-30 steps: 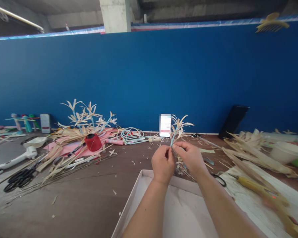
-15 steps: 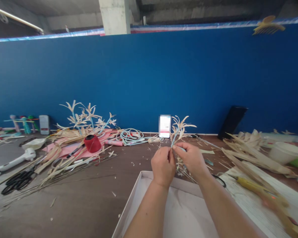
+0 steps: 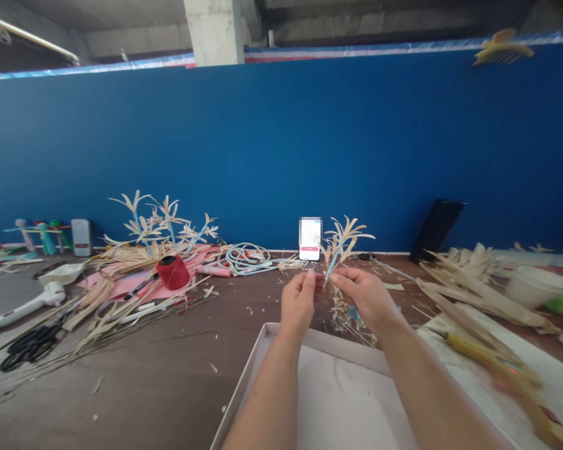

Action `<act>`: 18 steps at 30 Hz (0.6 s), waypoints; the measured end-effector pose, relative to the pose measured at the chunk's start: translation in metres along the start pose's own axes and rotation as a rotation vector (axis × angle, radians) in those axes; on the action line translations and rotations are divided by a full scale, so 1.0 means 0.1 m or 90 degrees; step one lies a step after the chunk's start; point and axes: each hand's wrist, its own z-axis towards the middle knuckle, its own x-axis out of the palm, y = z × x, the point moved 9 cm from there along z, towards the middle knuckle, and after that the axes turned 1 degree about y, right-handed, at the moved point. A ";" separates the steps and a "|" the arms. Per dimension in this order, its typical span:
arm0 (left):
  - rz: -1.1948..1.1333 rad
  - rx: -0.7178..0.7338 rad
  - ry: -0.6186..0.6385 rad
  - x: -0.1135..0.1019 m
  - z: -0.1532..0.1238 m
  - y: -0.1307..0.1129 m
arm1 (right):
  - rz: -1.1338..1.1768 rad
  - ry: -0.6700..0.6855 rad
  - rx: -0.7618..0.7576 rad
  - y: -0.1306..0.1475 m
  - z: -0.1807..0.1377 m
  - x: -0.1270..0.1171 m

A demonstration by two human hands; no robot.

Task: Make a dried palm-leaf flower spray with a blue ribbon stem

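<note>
A handmade flower sprig (image 3: 342, 236) with pale, dry-looking petals and a light-blue wrapped stem stands upright in front of me. My right hand (image 3: 366, 299) pinches its lower stem between thumb and fingers. My left hand (image 3: 299, 301) is just left of the stem's lower end, its fingers stretched towards it and slightly blurred; no hold on the stem shows. A scrap of blue material (image 3: 353, 312) hangs below my right hand. Both forearms reach over a shallow white box (image 3: 342, 375).
Finished-looking sprigs (image 3: 169, 219), a red thread cone (image 3: 173, 272), black scissors (image 3: 32, 344) and a white glue gun (image 3: 28, 306) lie left. A lit phone (image 3: 309, 240) leans against the blue partition (image 3: 281, 144). To the right are dry husks (image 3: 478, 290) and a yellow glue gun (image 3: 492, 362).
My left hand has come away from the stem, a little leftward, and its fingers have straightened. My right hand keeps the sprig, which is turned slightly. The blue scrap now shows below it.
</note>
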 end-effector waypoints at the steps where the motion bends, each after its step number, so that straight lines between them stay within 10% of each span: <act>1: -0.010 -0.014 0.032 0.05 0.00 0.02 | 0.002 0.009 -0.005 0.02 0.00 0.02; 8: -0.029 -0.032 0.136 0.20 -0.07 0.01 | -0.016 0.014 -0.022 0.08 -0.03 0.03; 18: 0.312 0.192 -0.030 0.05 -0.14 -0.32 | -0.168 -0.028 -0.086 0.18 -0.06 0.01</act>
